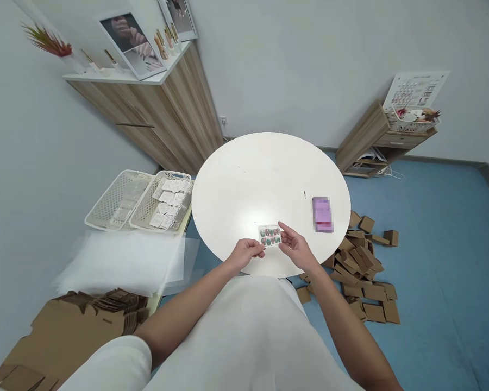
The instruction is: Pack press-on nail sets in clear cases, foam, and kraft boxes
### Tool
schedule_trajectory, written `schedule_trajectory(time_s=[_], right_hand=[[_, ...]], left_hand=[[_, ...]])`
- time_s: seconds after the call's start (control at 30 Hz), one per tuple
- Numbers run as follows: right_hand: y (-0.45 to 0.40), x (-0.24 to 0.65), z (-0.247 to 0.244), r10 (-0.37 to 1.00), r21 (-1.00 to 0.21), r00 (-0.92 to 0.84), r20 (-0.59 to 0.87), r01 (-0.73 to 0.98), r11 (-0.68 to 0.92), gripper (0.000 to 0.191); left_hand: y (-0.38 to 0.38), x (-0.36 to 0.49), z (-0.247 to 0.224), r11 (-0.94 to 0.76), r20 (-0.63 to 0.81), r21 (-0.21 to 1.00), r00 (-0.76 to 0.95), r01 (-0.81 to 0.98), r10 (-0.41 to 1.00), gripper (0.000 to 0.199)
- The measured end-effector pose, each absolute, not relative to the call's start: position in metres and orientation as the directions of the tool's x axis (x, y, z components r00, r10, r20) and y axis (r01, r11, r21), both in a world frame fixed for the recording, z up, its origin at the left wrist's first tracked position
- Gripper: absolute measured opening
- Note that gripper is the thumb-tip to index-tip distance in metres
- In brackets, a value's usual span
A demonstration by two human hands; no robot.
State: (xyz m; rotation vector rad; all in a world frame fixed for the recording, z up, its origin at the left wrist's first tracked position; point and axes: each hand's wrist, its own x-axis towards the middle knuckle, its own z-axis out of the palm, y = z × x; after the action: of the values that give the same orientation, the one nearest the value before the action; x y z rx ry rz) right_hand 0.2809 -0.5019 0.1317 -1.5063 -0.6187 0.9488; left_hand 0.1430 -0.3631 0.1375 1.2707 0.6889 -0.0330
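A small clear-and-white card of press-on nails (270,235), with two rows of green and reddish nails, is held just above the near part of the round white table (264,163). My left hand (244,254) pinches its lower left corner between thumb and fingers. At the right edge, my right hand (295,247) grips the same card, thumb below and index finger along the upper corner. To the right on the tabletop lies a purple pack (323,215), its face blurred out.
Two white baskets (138,222) stand left of the table, one with several white packets. Near them are translucent sheets (126,263) and flattened cardboard (69,342). Small brown boxes (362,266) pile on the floor at right. Wooden cabinets (179,103) line the wall.
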Motion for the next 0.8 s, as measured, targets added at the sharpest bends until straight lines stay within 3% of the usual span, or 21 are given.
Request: schedule_trajectory(time_s=[0.17,0.33,0.47,0.5,0.67,0.8], right_hand=[[-0.507,0.294,0.130,0.870,-0.974,0.438,-0.228,-0.100,-0.204,0.065],[-0.501,0.295,0.122,0.849,-0.959,0.449,-0.280,-0.176,-0.223,0.066],[-0.493,0.288,0.115,0.819,-0.949,0.479,-0.316,-0.181,-0.260,0.066],[-0.489,0.286,0.114,0.812,-0.946,0.487,-0.322,-0.178,-0.269,0.065],[-0.465,0.267,0.117,0.793,-0.941,0.513,-0.329,-0.111,-0.319,0.065],[-0.438,0.248,0.121,0.809,-0.926,0.495,-0.317,0.024,-0.377,0.072]], left_hand=[[-0.370,0.151,0.136,0.265,-0.485,0.870,0.818,0.416,0.308,0.024],[-0.365,0.150,0.138,0.203,-0.440,0.898,0.828,0.391,0.348,0.023],[-0.354,0.144,0.140,0.073,-0.342,0.932,0.794,0.355,0.502,0.075],[-0.350,0.142,0.140,0.036,-0.323,0.934,0.801,0.354,0.504,0.080],[-0.325,0.129,0.135,-0.018,-0.276,0.945,0.828,0.326,0.488,0.064],[-0.295,0.113,0.130,-0.042,-0.256,0.949,0.845,0.312,0.470,0.062]])
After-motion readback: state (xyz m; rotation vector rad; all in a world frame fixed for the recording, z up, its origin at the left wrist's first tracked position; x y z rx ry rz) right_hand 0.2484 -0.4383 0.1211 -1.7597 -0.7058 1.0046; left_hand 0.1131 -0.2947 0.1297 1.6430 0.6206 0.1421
